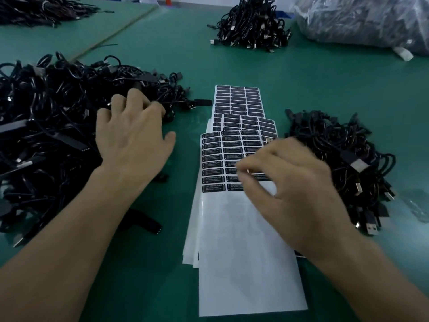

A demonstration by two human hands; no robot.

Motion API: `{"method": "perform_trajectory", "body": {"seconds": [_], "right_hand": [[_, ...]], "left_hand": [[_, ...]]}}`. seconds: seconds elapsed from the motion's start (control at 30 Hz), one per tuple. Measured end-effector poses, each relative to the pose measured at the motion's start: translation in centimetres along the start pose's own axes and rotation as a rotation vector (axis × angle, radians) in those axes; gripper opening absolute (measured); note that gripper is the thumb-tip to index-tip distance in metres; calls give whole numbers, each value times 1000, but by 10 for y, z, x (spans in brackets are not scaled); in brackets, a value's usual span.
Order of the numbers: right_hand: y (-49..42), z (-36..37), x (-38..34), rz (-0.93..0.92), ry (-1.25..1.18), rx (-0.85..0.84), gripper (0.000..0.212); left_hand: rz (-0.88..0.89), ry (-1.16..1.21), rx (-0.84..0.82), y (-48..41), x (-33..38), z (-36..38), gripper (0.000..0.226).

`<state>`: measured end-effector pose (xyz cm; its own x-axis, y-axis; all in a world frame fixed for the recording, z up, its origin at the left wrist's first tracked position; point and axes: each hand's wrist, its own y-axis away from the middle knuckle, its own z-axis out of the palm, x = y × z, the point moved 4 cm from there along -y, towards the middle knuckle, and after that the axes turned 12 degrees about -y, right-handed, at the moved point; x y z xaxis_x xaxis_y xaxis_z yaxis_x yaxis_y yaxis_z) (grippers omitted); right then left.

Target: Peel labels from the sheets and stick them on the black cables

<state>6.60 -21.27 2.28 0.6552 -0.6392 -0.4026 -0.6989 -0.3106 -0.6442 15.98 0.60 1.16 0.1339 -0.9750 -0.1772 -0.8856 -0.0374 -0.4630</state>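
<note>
1. Peeling looks like the step in hand. The right hand (285, 180) sits low over the top label sheet (243, 263), with thumb and forefinger drawn narrow and pinching at a label (258, 176) in the lowest printed rows, on the right side. Motion blur hides whether its corner has lifted.
2. That sheet lies mid-table between the two forearms. Its near half is bare white backing, so I judge many labels are already used. More sheets (236, 98) are fanned out beneath it, farther from the person.
3. The left hand (132, 135) reaches onto the edge of the large left pile of black cables (46, 108). Its fingers are spread wide with the tips among the cables, and no cable is visibly gripped.
4. A second cable pile (343, 159) sits just right of the sheets. A third pile (250, 26) and a clear plastic bag (362, 19) lie at the far side of the green table (301, 77).
5. The next move probably calls for two things:
   - The right hand lifts the label cleanly by one edge without creasing it.
   - The left hand singles out one cable from the tangle and brings it to the middle, so the label can be pressed on.
</note>
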Motion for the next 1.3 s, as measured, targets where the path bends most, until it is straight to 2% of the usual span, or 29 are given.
{"method": "perform_trajectory", "body": {"seconds": [0.13,0.2,0.3,0.6,0.7,0.8,0.87,0.93,1.03,1.1,1.23,1.27,1.3], "right_hand": [[6,15,0,76,-147,-211,12],[7,17,2,89,-156,-215,13],[7,14,5,115,-181,-163,12],[9,13,12,167,-239,-124,14],[10,13,13,160,-228,-98,14],[8,10,14,142,-207,-3,16],[7,7,15,159,-192,49,31],[7,5,18,245,-253,73,52],[8,2,20,328,-372,155,69],[8,-1,21,371,-453,222,65],[6,0,20,388,-601,251,19],[6,-1,21,390,-623,264,12],[5,-2,22,389,-630,280,14]], "left_hand": [[18,-44,45,-2,4,4,57],[-3,-23,64,-4,4,5,65],[-5,-91,47,-5,6,6,64],[18,-32,62,-4,7,3,23],[23,63,192,-1,6,-3,25],[50,185,453,3,8,-25,29],[166,266,633,10,19,-40,27],[355,339,755,17,31,-49,20],[561,414,768,22,39,-52,7],[607,430,727,23,39,-51,10],[628,420,660,23,39,-54,6],[629,411,637,23,39,-54,6],[627,401,606,23,40,-54,11]]}}
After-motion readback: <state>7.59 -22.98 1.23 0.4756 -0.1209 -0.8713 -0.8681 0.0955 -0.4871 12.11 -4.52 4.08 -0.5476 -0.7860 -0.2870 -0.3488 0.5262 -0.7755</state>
